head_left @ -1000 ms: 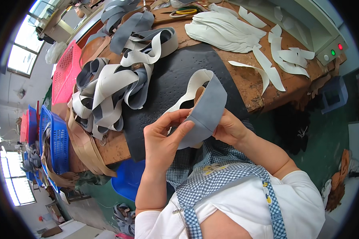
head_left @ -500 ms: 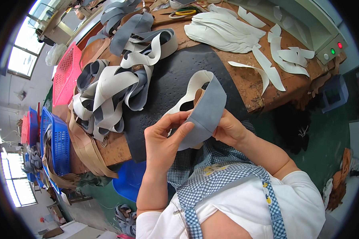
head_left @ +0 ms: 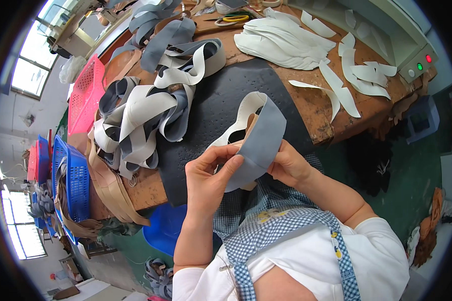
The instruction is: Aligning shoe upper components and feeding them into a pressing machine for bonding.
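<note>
1. We see the left hand (head_left: 206, 178) pinching the near left edge of a grey-blue band (head_left: 260, 140), thumb on its outer face; its remaining fingers are curled and partly hidden.
2. The right hand (head_left: 289, 164) grips the band's right edge, but some fingertips pass behind it, so we cannot tell how they press.
3. The band is held up in front of the black mat (head_left: 226, 90), curling over to show a pale inner side; we make out only a sliver of a tan piece (head_left: 251, 126) within the curl.
4. Left of the mat, strips (head_left: 145, 108) overlap so much that we cannot count them.
5. Scissors (head_left: 236, 18) with yellow handles lie at the back, partly hard to make out.
6. The table edge covers part of a blue basin (head_left: 160, 233) below.
</note>
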Available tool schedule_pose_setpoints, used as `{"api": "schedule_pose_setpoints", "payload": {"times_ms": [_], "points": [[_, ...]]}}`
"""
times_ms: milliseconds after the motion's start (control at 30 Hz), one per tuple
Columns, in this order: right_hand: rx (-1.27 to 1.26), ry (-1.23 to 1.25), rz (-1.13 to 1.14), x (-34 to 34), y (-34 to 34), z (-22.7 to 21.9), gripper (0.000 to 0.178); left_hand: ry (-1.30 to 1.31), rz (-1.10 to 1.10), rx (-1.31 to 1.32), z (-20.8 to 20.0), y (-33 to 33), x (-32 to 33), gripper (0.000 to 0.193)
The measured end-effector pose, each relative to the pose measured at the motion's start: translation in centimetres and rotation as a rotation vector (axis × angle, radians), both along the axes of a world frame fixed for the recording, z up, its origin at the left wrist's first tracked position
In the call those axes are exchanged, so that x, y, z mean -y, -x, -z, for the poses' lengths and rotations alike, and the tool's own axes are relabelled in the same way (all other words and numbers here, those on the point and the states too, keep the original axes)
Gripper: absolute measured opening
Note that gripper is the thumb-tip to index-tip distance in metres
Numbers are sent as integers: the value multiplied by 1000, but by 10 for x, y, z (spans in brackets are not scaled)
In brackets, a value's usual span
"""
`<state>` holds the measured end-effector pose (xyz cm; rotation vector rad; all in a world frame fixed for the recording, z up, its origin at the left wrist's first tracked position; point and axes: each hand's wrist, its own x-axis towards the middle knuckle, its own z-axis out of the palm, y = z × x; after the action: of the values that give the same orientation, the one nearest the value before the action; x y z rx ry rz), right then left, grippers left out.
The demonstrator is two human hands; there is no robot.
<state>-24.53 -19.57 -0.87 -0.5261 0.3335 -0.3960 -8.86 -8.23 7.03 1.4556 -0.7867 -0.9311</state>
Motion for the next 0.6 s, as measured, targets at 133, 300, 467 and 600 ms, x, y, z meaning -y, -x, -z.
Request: {"api": "schedule_pose_setpoints", "payload": {"times_ms": [133,300,467,600], "points": [[-173,252,269,-12,-5,-14,40,-19,-23,62,8,-1,0,14],[-197,432,380,-9,3,-17,49,29,-30,491,5,1,0,10],[216,186,-37,16,15,-28,67,-21,50,297,7,0,-3,9],[-123,159,15,25,10,-36,57,-42,72,319,5,3,-4,9]]}}
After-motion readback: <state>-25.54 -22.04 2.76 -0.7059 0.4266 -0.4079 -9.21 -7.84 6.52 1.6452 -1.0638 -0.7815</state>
